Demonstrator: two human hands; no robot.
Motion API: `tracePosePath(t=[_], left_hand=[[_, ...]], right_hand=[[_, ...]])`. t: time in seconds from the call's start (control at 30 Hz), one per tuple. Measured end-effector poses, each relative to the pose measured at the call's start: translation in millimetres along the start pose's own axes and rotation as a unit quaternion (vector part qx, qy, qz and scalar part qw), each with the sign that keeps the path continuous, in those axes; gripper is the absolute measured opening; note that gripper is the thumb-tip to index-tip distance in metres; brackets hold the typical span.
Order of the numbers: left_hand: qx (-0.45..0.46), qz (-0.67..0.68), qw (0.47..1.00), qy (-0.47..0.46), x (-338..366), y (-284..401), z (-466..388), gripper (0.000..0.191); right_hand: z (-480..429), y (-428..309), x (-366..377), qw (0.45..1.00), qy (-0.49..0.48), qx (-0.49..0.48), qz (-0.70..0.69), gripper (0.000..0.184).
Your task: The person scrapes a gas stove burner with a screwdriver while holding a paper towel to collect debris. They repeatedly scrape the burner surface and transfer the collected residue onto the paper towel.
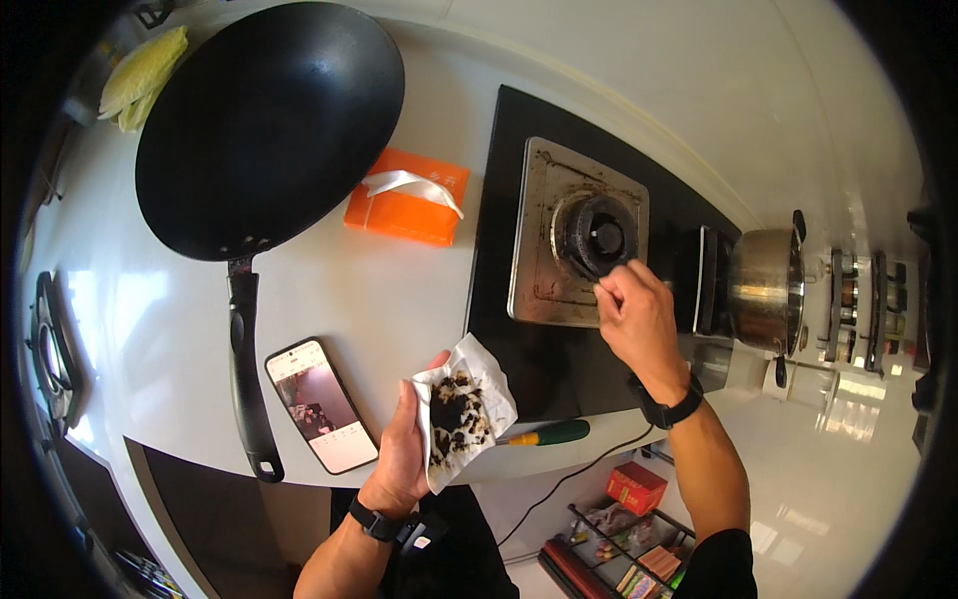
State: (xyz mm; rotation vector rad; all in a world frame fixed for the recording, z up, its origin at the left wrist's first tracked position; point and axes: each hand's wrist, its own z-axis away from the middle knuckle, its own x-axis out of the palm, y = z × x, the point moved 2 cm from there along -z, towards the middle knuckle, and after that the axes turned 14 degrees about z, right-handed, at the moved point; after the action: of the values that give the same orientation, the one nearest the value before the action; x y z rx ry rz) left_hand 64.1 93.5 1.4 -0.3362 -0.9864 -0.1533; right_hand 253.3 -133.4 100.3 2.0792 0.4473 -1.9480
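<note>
A white paper tissue (483,374) smeared with black, crumbly residue lies across my left hand (400,457), its thumb pressing the near edge. My right hand (636,311) is over the gas burner (602,236), with thumb and forefinger pinched together at the burner's near rim. Whether anything is between those fingertips is hidden. Around the burner is a square metal drip plate (546,292) with dark grease stains, set in the black cooktop (498,284). A screwdriver with a green and yellow handle (554,433) lies by the counter edge, partly behind the tissue.
A black wok (269,127) rests on the counter, its handle towards me. Beside it are an orange tissue pack (408,206) and a lit smartphone (322,404). A steel pot (767,288) stands on the right. Below, a pull-out rack (629,550) holds packages; a pan support (52,352) lies far left.
</note>
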Motion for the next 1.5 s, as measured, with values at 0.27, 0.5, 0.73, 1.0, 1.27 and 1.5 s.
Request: tracePosePath(t=[0.27, 0.5, 0.73, 1.0, 1.27, 1.5], left_hand=[[0.014, 0.012, 1.0, -0.004, 1.2, -3.4, 0.2, 0.069], [0.057, 0.0, 0.998, -0.016, -2.3, -8.7, -0.4, 0.068], [0.09, -0.004, 0.996, -0.012, -2.9, -14.6, -2.0, 0.066], [0.122, -0.024, 0.992, -0.012, -2.2, -17.5, -1.7, 0.067], [0.144, -0.017, 0.989, -0.03, -1.4, -20.8, -1.4, 0.064], [0.154, -0.043, 0.987, -0.007, -3.2, -21.4, -2.1, 0.068]], right_hand=[[7.1, 15.8, -10.4, 0.998, -0.008, -0.023, -0.05, 0.014], [17.7, 34.7, -6.4, 0.998, -0.027, -0.051, -0.007, 0.016], [10.1, 32.6, -5.4, 0.993, 0.02, -0.103, -0.062, 0.015], [12.8, 61.5, -18.3, 0.987, -0.013, -0.16, 0.009, 0.013], [5.0, 66.7, -5.6, 0.98, 0.008, -0.197, -0.03, 0.012], [38.9, 124.0, 8.9, 0.945, -0.138, 0.087, -0.284, 0.013]])
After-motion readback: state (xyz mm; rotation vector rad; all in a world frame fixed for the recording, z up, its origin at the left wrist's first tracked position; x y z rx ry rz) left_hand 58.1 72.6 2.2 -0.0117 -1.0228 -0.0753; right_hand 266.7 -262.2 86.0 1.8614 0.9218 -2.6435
